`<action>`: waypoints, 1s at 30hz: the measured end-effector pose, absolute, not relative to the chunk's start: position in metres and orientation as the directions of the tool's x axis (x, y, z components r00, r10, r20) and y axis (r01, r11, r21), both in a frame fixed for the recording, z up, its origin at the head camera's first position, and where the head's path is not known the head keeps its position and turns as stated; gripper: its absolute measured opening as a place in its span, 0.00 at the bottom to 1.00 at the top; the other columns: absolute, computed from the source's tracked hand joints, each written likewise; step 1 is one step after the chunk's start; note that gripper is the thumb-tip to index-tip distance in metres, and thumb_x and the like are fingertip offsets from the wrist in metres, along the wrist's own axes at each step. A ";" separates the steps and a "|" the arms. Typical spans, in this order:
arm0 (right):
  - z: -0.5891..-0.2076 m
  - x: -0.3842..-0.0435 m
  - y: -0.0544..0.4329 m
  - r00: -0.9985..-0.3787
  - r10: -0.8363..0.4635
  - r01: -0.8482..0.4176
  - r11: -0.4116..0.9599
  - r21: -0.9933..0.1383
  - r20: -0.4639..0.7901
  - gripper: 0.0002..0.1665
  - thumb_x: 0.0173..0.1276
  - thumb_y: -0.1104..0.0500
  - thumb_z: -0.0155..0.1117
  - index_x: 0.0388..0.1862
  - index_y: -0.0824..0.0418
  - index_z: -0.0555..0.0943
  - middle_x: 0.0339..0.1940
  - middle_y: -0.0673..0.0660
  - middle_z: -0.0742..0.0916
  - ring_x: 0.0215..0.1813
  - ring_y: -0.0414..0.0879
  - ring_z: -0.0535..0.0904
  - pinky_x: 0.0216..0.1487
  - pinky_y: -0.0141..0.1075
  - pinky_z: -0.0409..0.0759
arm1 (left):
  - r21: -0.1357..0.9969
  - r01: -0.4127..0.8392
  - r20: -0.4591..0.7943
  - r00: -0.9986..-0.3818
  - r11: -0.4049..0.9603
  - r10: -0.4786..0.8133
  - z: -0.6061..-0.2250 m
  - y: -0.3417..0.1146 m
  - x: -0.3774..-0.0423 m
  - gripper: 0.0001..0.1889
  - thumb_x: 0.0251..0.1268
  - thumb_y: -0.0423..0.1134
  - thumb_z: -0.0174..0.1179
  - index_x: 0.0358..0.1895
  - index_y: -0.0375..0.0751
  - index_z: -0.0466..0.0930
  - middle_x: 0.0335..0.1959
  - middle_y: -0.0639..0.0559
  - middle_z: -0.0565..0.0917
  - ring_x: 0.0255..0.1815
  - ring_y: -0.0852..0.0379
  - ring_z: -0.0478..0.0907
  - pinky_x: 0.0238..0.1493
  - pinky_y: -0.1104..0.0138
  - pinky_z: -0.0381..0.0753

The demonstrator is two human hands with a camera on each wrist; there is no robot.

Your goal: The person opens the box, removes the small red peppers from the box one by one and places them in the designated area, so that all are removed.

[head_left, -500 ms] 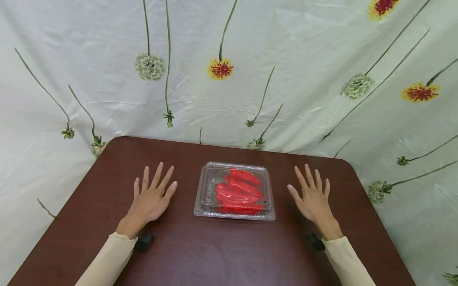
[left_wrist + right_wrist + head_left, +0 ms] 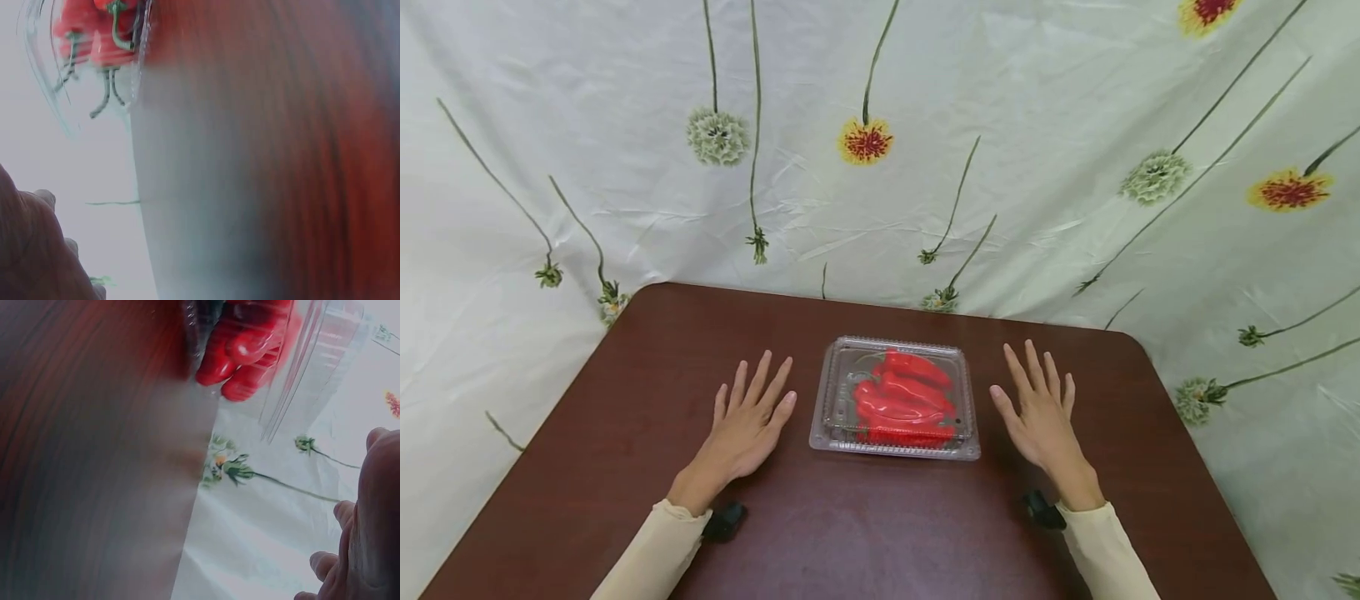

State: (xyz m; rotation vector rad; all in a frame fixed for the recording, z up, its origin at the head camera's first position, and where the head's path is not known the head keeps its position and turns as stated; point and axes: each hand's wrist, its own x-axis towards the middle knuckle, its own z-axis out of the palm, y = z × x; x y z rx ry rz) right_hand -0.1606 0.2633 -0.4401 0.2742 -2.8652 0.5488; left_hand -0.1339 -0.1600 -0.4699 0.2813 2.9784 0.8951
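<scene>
A clear plastic clamshell box (image 2: 838,400) lies closed on the brown table, with several red peppers (image 2: 902,408) inside. In the left wrist view the green stems of the peppers (image 2: 115,47) show through its wall; the right wrist view shows the rounded tips of the peppers (image 2: 247,350). My left hand (image 2: 745,433) is left of the box, fingers spread and straight, touching nothing but perhaps the table. To the right of the box my right hand (image 2: 1042,421) is likewise spread, apart from it. Both hands hold nothing.
The dark brown table (image 2: 865,533) has rounded far corners. Behind it and at both sides hangs a white cloth (image 2: 1037,100) printed with flowers. Dark wrist cameras (image 2: 725,522) sit at both cuffs.
Both hands have moved inward toward the box, the left one to the right and the right one slightly to the left. The box has stayed in place on the table.
</scene>
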 end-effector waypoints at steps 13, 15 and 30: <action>-0.444 -0.161 0.242 -0.943 -0.236 -0.326 0.794 -0.512 0.235 0.37 0.80 0.44 0.48 0.83 0.46 0.51 0.85 0.58 0.49 0.82 0.65 0.40 0.70 0.71 0.35 | 0.628 0.231 0.115 -0.972 0.743 0.204 -0.477 -0.135 -0.119 0.31 0.82 0.56 0.37 0.82 0.56 0.44 0.83 0.43 0.44 0.82 0.34 0.38 0.72 0.33 0.36; -0.444 -0.162 0.239 -0.936 -0.253 -0.348 0.773 -0.530 0.244 0.37 0.79 0.46 0.49 0.83 0.46 0.52 0.84 0.59 0.50 0.82 0.66 0.42 0.70 0.72 0.36 | 0.658 0.233 0.118 -0.971 0.716 0.208 -0.477 -0.132 -0.119 0.31 0.82 0.55 0.38 0.82 0.54 0.45 0.83 0.43 0.45 0.82 0.35 0.39 0.72 0.33 0.36; -0.450 -0.162 0.223 -0.914 -0.346 -0.394 0.622 -0.677 0.213 0.37 0.78 0.50 0.54 0.82 0.45 0.55 0.84 0.59 0.50 0.81 0.65 0.44 0.67 0.75 0.50 | 0.958 0.152 0.091 -0.965 0.242 0.245 -0.473 -0.121 -0.119 0.37 0.81 0.47 0.49 0.82 0.54 0.37 0.82 0.39 0.49 0.81 0.36 0.49 0.73 0.37 0.53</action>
